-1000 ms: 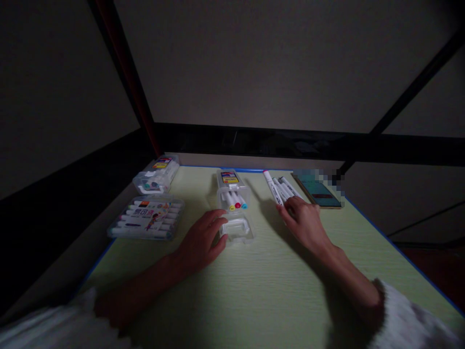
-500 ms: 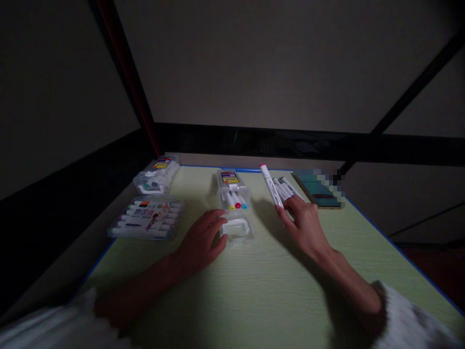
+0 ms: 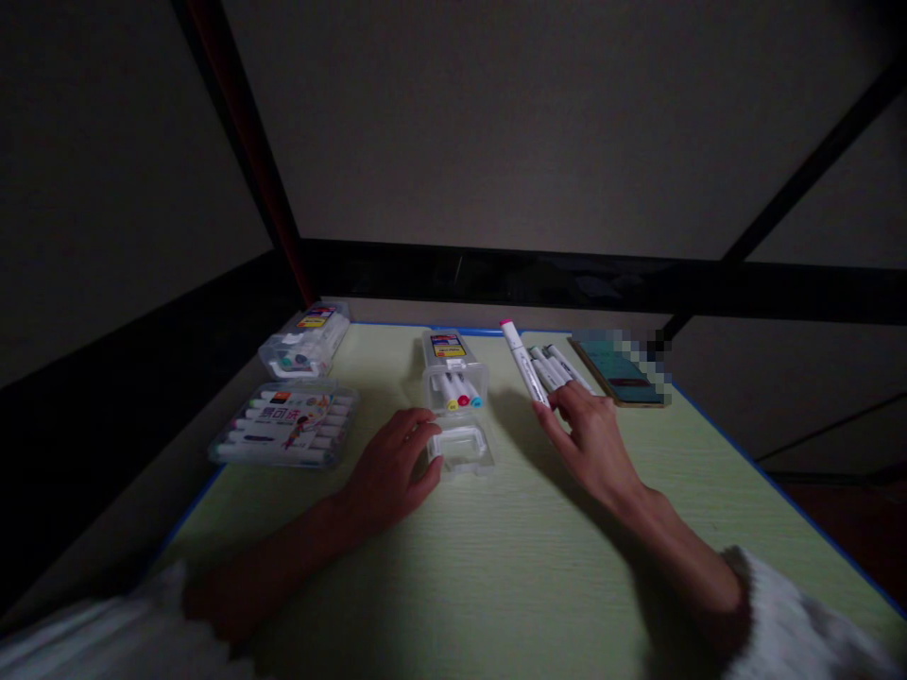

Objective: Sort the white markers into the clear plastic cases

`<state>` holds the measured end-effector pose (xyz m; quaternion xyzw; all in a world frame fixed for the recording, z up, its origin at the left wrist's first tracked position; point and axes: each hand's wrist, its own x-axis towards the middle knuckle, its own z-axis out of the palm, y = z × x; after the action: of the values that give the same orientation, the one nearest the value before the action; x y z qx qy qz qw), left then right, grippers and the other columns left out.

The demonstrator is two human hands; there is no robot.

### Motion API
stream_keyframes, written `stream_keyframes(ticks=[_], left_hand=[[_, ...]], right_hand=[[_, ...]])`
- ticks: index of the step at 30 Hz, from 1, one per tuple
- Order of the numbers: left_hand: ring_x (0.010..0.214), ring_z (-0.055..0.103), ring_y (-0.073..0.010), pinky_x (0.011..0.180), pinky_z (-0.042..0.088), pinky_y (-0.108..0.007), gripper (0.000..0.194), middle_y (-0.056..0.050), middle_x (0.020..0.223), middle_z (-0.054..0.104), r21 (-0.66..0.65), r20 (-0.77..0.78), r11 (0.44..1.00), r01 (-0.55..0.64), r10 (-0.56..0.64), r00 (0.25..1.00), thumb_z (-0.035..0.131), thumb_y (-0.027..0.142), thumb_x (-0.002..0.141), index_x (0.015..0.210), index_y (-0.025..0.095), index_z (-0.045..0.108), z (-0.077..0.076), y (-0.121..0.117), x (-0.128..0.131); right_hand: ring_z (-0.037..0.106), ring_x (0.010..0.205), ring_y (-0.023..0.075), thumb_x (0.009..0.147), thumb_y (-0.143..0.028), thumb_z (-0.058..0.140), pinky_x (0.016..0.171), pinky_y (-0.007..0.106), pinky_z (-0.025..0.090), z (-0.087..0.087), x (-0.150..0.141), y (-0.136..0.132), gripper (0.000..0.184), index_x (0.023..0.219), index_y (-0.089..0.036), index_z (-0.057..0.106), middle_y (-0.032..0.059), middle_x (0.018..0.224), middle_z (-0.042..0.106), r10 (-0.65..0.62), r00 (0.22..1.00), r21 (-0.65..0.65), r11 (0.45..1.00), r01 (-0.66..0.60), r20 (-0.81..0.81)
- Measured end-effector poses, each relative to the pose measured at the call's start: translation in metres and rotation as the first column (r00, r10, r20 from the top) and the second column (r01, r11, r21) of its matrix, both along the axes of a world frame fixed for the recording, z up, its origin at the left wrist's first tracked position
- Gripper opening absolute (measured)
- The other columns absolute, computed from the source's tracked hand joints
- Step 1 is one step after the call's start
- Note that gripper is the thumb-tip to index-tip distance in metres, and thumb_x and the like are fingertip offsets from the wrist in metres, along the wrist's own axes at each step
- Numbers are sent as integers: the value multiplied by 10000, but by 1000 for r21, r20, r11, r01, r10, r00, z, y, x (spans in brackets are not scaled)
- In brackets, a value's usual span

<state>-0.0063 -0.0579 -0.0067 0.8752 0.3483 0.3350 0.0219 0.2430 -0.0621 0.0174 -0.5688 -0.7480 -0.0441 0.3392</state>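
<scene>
In the head view my right hand (image 3: 591,436) pinches a white marker (image 3: 524,362) with a pink end near its lower tip. The marker leans up and to the left, above the table. Several white markers (image 3: 559,366) lie side by side just beyond my right fingers. My left hand (image 3: 393,467) grips the left edge of a clear lid (image 3: 464,447) between thumb and fingers. That lid is flipped open toward me from a clear marker case (image 3: 453,364). Inside the case, marker ends in yellow, red and blue face me.
A flat clear marker box (image 3: 287,425) lies on the left of the pale green table (image 3: 488,576). Behind it stands another clear marker case (image 3: 308,340). A phone-like slab (image 3: 624,368), partly pixelated, lies at the right. A wall rises behind the blue table edge.
The pink-ended marker in my right hand has shifted slightly left. My left hand has barely moved at the lid.
</scene>
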Motion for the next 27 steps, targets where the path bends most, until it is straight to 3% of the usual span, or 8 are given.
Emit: stream_keyframes(ticks=[19, 27], left_hand=[[906, 519, -213, 798, 471, -368, 193, -91, 970, 548, 24, 14, 1000, -8, 8, 1000, 504, 138, 773, 965, 146, 517, 0, 1, 0], [1040, 494, -234, 865, 443, -394, 365, -111, 1114, 518, 103, 17, 992, 68, -70, 997, 488, 140, 795, 1155, 181, 441, 3, -6, -1]], right_hand=[[469, 624, 174, 897, -302, 386, 648, 303, 275, -1, -3, -4, 231, 740, -175, 498, 28, 695, 520, 7, 996, 47, 999, -12, 94], [472, 655, 179, 904, -296, 391, 672, 309, 295, 0, -7, -8, 217, 773, -170, 508, 30, 709, 518, 80, 989, 73, 993, -89, 122]])
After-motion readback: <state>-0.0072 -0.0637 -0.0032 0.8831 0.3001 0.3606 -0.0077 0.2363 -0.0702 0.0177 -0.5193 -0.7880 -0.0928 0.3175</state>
